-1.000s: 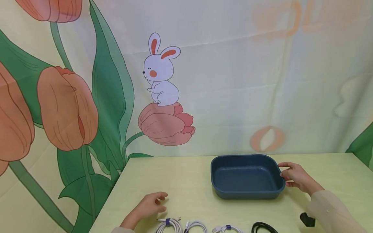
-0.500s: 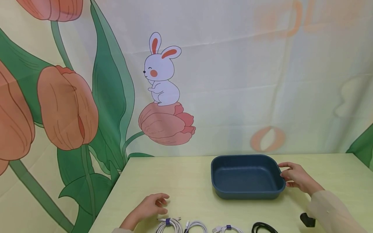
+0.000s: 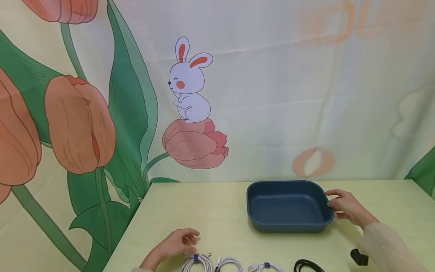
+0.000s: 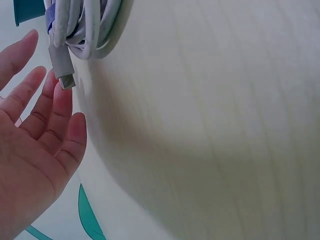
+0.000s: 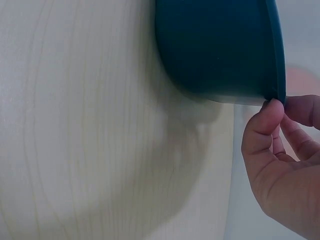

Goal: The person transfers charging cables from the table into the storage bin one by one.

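Observation:
A deep dark blue rectangular tray (image 3: 289,227) stands on the table at centre right. My right hand (image 3: 350,209) is at its right end; in the right wrist view, thumb and forefinger pinch the tray's rim (image 5: 278,55). Near the front, my left hand (image 3: 175,243) hovers with loosely bent fingers and nothing in its grasp. Just beside it lies a coiled white cable (image 3: 200,264) with a purple tie. The left wrist view shows that cable's metal plug (image 4: 67,81) overlapping the fingertips, palm facing the camera.
Along the front edge lie another white cable (image 3: 229,261), a white cable with a purple tie (image 3: 266,266) and a black cable (image 3: 307,264). A small black object (image 3: 359,257) is beside the right sleeve. A printed curtain (image 3: 272,94) hangs behind the table.
My left hand has drifted slightly right and toward the front, closer to the leftmost white cable. The right hand stays at the tray's rim, and the tray stands where it was.

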{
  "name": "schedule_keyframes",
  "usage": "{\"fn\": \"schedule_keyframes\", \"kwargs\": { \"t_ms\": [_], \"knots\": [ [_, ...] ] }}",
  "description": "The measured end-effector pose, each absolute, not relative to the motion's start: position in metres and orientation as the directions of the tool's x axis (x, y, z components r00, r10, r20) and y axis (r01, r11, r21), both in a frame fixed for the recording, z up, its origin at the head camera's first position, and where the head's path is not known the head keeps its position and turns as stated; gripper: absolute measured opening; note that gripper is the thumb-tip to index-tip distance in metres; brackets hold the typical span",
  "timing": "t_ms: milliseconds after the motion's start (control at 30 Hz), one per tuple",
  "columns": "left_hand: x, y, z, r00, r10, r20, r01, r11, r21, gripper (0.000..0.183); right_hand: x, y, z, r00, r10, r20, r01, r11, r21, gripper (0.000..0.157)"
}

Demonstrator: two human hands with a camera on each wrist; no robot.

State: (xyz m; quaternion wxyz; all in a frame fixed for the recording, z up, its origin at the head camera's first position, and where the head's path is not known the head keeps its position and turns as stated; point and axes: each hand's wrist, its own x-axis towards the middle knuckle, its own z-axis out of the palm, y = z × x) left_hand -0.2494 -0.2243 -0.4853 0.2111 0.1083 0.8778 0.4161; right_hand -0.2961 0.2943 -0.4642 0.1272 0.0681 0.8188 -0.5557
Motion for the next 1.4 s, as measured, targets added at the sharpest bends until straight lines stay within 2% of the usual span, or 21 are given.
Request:
{"fn": "schedule_keyframes", "kwargs": {
  "t_ms": [767, 1400],
  "knots": [
    [-0.245, -0.225, -0.492, -0.820, 0.445, -0.359, -0.021, 0.605, 0.796, 0.041, -0.296, 0.295, -0.465, -0.960, -0.038, -0.278, 0.244, 0.375, -0.894, 0.050],
    [-0.238, -0.220, -0.490, -0.805, 0.486, -0.340, 0.007, 0.581, 0.814, 0.042, -0.295, 0.295, -0.464, -0.959, -0.042, -0.280, 0.245, 0.376, -0.894, 0.050]
  ]
}}
